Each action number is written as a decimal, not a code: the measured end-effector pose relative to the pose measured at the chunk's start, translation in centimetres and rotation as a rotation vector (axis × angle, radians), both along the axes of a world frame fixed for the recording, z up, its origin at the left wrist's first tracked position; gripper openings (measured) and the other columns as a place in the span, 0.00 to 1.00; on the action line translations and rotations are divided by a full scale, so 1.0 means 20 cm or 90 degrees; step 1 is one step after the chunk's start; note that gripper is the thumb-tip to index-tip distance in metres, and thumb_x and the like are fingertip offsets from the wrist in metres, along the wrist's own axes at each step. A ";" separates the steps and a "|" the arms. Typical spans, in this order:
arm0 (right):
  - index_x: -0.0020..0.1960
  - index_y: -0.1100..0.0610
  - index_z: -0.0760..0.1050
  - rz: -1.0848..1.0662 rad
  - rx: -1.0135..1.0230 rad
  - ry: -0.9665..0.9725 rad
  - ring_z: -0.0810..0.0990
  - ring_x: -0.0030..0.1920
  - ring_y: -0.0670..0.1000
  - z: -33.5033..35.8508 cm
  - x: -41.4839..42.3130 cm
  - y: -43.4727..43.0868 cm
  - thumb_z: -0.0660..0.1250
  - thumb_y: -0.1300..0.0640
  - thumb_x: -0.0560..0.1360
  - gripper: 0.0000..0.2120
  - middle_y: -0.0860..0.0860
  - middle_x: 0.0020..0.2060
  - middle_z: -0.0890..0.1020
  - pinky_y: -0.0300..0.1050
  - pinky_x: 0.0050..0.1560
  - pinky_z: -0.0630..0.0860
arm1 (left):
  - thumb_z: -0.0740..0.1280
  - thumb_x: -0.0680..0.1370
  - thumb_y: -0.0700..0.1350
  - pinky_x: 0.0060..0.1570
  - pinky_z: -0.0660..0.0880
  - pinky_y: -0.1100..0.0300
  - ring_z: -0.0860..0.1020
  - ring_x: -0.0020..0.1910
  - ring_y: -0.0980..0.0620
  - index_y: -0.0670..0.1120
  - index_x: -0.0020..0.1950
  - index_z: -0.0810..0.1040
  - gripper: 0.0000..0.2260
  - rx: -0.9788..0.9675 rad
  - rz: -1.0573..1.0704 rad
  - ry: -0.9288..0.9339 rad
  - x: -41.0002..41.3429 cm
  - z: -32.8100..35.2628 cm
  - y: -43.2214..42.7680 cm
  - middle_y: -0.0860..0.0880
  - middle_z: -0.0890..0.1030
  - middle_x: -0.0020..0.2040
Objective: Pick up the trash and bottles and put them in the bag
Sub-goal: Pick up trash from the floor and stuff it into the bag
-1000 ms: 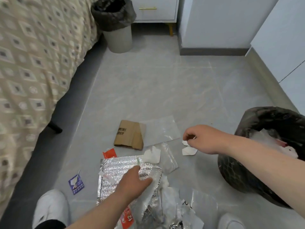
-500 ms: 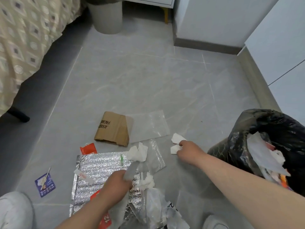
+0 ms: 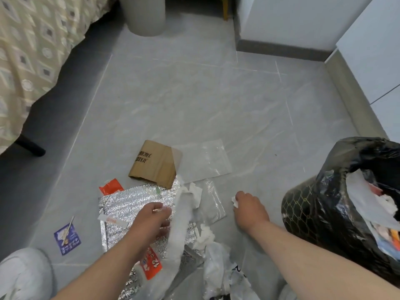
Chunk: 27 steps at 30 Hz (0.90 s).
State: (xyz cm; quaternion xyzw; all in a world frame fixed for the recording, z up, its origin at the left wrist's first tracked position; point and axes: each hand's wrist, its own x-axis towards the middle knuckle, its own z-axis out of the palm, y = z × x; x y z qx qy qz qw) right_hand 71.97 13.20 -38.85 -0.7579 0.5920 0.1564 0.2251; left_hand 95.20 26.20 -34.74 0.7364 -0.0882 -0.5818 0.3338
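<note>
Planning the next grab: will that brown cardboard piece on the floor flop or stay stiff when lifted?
The cardboard piece likely stays mostly stiff, though its visible crease may let it fold. It looks thin, so probably light. It lies flat on the floor, so an edge may need prying.

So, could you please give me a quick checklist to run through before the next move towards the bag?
1. Right hand closed on white paper scrap: ok.
2. Left hand gripping white plastic wrapper: ok.
3. Black trash bag mouth open: ok.
4. Room left in the bag: cannot tell, it looks quite full.
5. Floor finished: not ok; cardboard piece, foil sheet, purple sachet remain.
</note>
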 end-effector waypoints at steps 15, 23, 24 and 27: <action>0.77 0.49 0.51 0.051 0.079 -0.083 0.57 0.72 0.59 -0.03 0.20 0.18 0.69 0.45 0.72 0.40 0.55 0.75 0.52 0.49 0.69 0.63 | 0.63 0.77 0.44 0.62 0.69 0.48 0.63 0.69 0.42 0.52 0.73 0.64 0.24 -0.064 -0.881 -0.672 -0.09 -0.15 -0.36 0.44 0.61 0.73; 0.39 0.52 0.67 -0.071 0.079 -0.213 0.75 0.44 0.49 -0.04 0.19 0.20 0.62 0.61 0.74 0.07 0.47 0.41 0.72 0.34 0.37 0.68 | 0.65 0.74 0.41 0.32 0.63 0.58 0.74 0.36 0.47 0.46 0.34 0.79 0.09 -0.157 -0.518 -0.467 -0.10 -0.12 -0.35 0.47 0.75 0.33; 0.36 0.51 0.64 -0.095 0.098 -0.240 0.74 0.41 0.47 -0.03 0.18 0.19 0.60 0.62 0.74 0.11 0.45 0.38 0.72 0.33 0.35 0.67 | 0.66 0.74 0.40 0.29 0.60 0.59 0.72 0.31 0.49 0.46 0.29 0.75 0.12 -0.172 -0.452 -0.431 -0.09 -0.08 -0.34 0.49 0.73 0.29; 0.34 0.51 0.64 -0.119 0.120 -0.265 0.76 0.42 0.50 0.09 0.15 0.14 0.60 0.62 0.72 0.11 0.43 0.35 0.73 0.36 0.36 0.70 | 0.69 0.74 0.40 0.27 0.58 0.61 0.64 0.25 0.54 0.49 0.27 0.72 0.16 -0.191 -0.247 -0.335 -0.06 0.07 -0.29 0.53 0.70 0.24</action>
